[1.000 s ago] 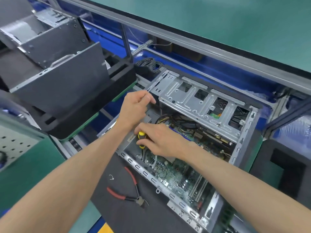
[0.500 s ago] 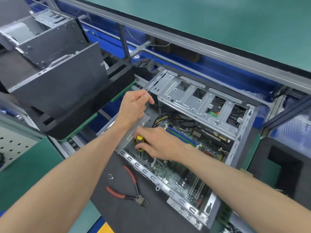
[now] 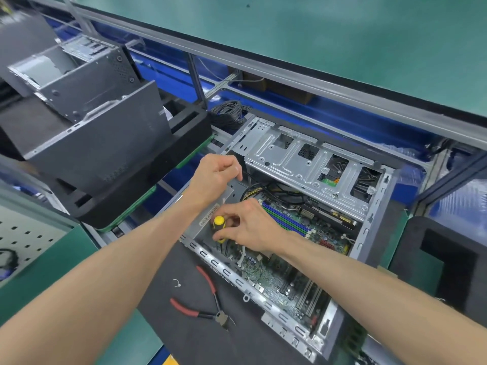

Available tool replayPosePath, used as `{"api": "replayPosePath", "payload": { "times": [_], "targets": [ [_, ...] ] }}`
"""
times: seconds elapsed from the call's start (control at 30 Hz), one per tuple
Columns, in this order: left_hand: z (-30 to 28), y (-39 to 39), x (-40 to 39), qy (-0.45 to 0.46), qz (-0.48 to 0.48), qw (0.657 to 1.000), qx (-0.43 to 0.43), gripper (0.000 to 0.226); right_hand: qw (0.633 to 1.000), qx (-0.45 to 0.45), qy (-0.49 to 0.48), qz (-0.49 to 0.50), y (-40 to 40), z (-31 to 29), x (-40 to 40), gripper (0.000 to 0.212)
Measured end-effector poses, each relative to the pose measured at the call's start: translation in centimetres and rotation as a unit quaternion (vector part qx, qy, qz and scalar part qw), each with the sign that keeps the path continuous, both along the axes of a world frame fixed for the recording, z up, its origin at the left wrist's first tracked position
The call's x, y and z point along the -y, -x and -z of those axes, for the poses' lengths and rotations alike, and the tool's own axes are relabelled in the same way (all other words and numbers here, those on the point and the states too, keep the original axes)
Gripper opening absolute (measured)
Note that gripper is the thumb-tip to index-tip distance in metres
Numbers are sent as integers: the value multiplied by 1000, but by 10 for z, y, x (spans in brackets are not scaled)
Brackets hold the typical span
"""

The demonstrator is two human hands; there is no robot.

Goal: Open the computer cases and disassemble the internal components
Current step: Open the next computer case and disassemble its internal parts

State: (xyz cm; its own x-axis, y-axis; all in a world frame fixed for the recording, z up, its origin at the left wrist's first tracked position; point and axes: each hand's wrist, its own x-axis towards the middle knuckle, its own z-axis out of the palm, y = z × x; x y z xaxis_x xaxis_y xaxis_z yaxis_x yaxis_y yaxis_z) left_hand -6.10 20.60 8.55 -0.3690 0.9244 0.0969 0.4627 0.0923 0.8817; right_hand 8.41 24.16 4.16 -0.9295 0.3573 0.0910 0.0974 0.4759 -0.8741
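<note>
There is one view only, from a camera worn on the person's head. It looks forward and steeply down, close over the work. The wide lens bends straight edges near the borders. Both forearms enter from the bottom corners and meet near mid-frame, where the left hand (image 3: 214, 177) and right hand (image 3: 250, 225) sit over the open computer case (image 3: 311, 164). The dark surface (image 3: 184, 338) fills the lower middle; a green shelf (image 3: 342, 43) spans the top of the frame.
</note>
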Motion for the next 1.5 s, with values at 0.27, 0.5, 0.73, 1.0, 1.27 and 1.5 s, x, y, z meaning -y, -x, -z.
{"api": "replayPosePath", "payload": {
  "times": [0.27,0.5,0.73,1.0,1.27,1.5],
  "targets": [
    [-28,4,34,85,206,877,-426,36,1000,5,1,6,-2,0,1,29],
    [-27,11,59,168,323,674,-643,52,998,3,64,-7,-2,-1,6,12],
    [-10,8,70,154,283,710,-626,45,999,-14,34,-7,-3,-1,9,11],
    [-3,-10,67,227,226,693,-646,54,996,16,87,21,-1,-1,11,30],
    [-19,-5,84,193,238,704,-640,57,995,69,49,-50,-1,-1,9,21],
    [-13,-12,83,231,182,742,-602,54,998,44,38,-32,-1,-2,9,14]
  ]
}}
